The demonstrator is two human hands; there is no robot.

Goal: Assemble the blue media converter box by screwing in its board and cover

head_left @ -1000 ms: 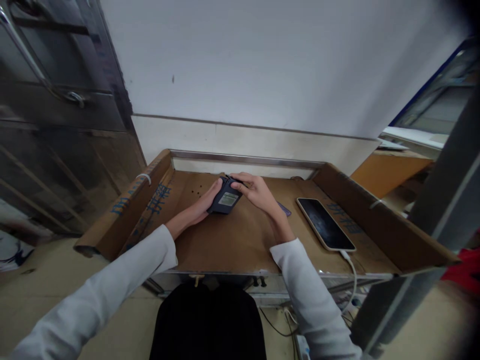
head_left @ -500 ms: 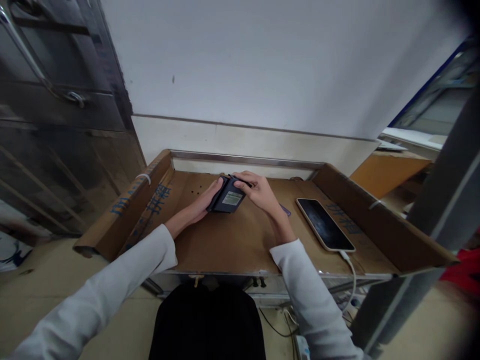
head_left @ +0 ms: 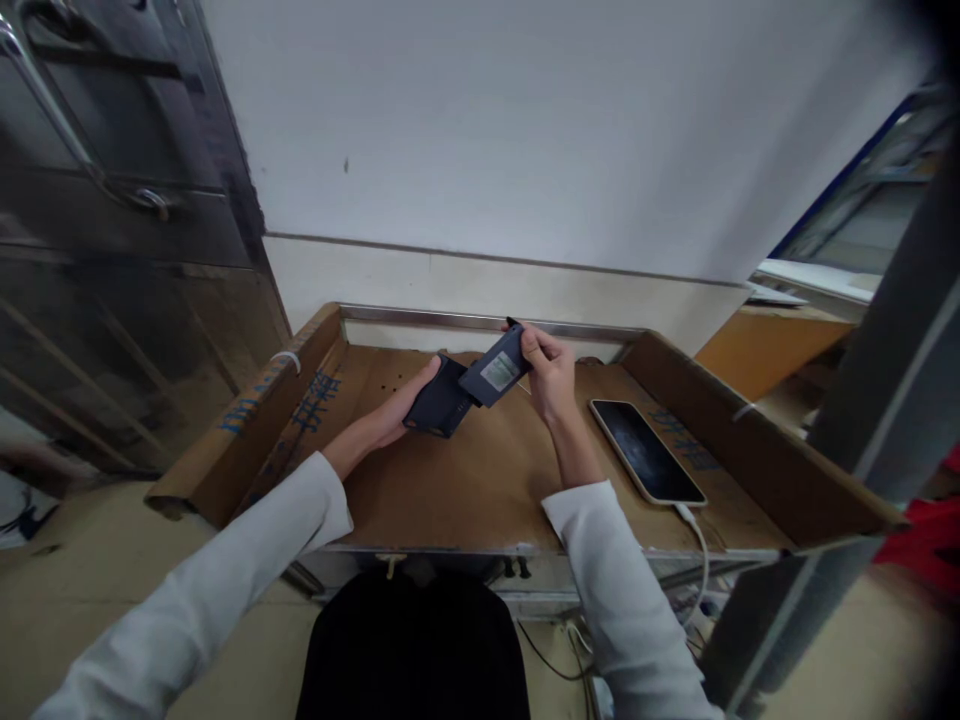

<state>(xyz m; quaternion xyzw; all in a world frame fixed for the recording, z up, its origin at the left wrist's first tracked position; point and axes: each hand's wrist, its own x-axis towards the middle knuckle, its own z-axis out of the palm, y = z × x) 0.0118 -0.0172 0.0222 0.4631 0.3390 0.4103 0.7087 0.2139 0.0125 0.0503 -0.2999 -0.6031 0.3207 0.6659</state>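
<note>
Wall (head_left: pixel 525 130): one, plain, pale grey-white, lightly marked at left; lower band (head_left: pixel 480 285) paler, topped by a dark line. Door (head_left: pixel 105 240): metal, dark, stained, at left, with curved bar handle (head_left: pixel 67 120). Floor (head_left: pixel 255 640): beige tile, visible joint. Bench (head_left: pixel 465 510): against the wall, brown cardboard lining (head_left: pixel 750 450) folded up at both ends. Post (head_left: pixel 772 600): grey, at right. Panel (head_left: pixel 757 345): orange-brown, beyond the bench. Light: soft, dimmer toward the right.
</note>
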